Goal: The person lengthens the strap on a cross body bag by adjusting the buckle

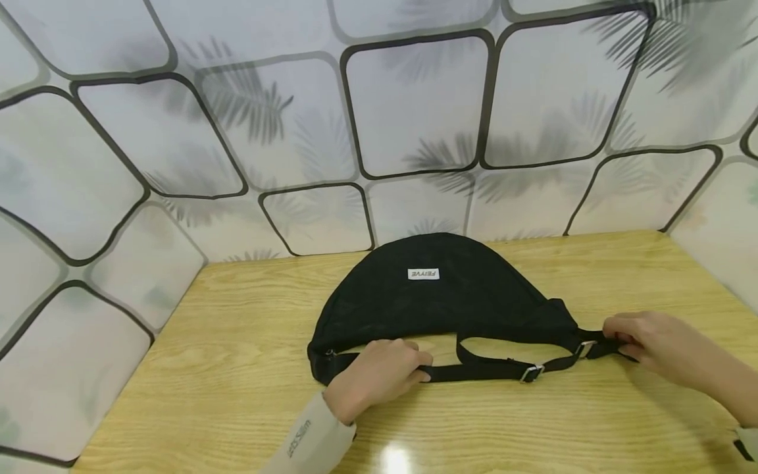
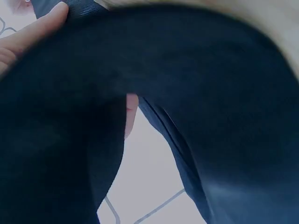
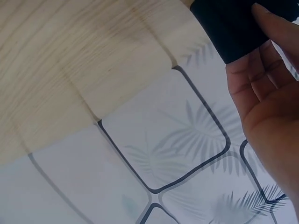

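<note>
A black half-moon sling bag (image 1: pixel 426 296) with a small white label (image 1: pixel 423 274) lies flat on the table, its curved side toward the wall. Along its near side runs a black strap (image 1: pixel 474 372) with two metal buckles, one of them a silver slider (image 1: pixel 531 373). My left hand (image 1: pixel 381 372) grips the strap near the bag's left half. At the bag's right corner, my right hand (image 1: pixel 657 345) pinches the strap's end beyond the second buckle (image 1: pixel 585 349). The right wrist view shows thumb and fingers on a folded piece of the strap (image 3: pixel 229 32). Black fabric (image 2: pixel 154 56) fills most of the left wrist view.
The bag rests on a light wooden table (image 1: pixel 249 329). A wall covering (image 1: pixel 414 112) with dark-outlined rounded squares and grey leaf prints rises behind and at both sides of the table.
</note>
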The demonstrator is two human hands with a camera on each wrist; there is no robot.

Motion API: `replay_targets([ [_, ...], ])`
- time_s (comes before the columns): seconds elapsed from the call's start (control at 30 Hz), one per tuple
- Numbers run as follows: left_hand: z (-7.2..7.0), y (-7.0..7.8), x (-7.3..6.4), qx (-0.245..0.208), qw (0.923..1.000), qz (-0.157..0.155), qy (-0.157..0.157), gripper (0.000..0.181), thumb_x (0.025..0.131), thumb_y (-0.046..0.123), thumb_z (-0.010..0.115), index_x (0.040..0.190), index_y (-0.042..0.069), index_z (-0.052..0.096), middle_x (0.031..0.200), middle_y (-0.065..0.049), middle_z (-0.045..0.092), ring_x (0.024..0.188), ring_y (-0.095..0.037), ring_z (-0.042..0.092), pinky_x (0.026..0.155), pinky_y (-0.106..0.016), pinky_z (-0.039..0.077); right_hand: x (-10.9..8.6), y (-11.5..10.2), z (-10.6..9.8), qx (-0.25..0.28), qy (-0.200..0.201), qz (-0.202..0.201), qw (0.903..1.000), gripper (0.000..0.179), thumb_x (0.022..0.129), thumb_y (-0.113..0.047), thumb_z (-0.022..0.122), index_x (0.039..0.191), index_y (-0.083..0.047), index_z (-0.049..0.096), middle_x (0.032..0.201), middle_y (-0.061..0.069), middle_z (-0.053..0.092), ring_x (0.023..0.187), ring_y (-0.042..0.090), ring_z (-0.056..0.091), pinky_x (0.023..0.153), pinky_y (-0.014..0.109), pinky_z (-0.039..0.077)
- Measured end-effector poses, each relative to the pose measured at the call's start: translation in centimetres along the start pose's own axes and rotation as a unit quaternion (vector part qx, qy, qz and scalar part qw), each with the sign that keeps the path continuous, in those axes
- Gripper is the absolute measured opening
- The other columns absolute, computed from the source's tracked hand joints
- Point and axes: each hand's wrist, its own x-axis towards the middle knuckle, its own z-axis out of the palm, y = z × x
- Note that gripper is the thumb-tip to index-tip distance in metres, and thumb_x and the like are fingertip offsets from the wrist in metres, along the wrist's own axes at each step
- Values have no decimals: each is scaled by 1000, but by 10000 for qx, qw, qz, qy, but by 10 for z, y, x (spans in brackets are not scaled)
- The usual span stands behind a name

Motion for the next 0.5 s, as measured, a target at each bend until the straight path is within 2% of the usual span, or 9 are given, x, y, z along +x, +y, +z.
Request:
replay_targets([
  [0.07,0,-1,-4,96,9999,-14,34,6,97,28,71,95,23,73,77,8,58,68,-4,59,59,-21,47,-2,3,-1,-204,-133,98,9997,43,54,13,89,78,-14,64,76,-10,57,59,5,52,48,27,46],
  [0.13,-1,-3,-8,168,9998,-37,65,6,96,28,72,95,22,74,79,8,60,69,-5,60,60,-21,47,-4,5,-2,-327,-155,130,9993,40,54,12,89,76,-13,68,76,-8,58,58,6,54,48,28,47],
  [0.27,-2,-9,-20,225,9996,-90,125,7,95,27,73,97,21,76,82,7,62,69,-5,60,59,-21,47,-6,11,-4,-422,157,-17,9990,42,50,13,87,69,-18,66,70,-16,50,57,-5,41,45,25,40],
  [0.37,-4,-15,-29,152,9997,-119,143,7,94,25,74,98,20,76,83,6,63,67,-4,59,58,-20,47,-7,14,-5,-495,210,-17,9986,42,49,14,86,66,-18,65,68,-17,51,56,-2,45,45,26,42],
  [0.5,-6,-21,-40,9,9998,-117,168,6,93,24,75,96,18,76,81,5,62,64,-4,56,57,-20,45,-10,17,-7,-678,60,153,9976,41,49,12,87,65,-18,65,67,-16,52,53,5,52,45,27,46],
])
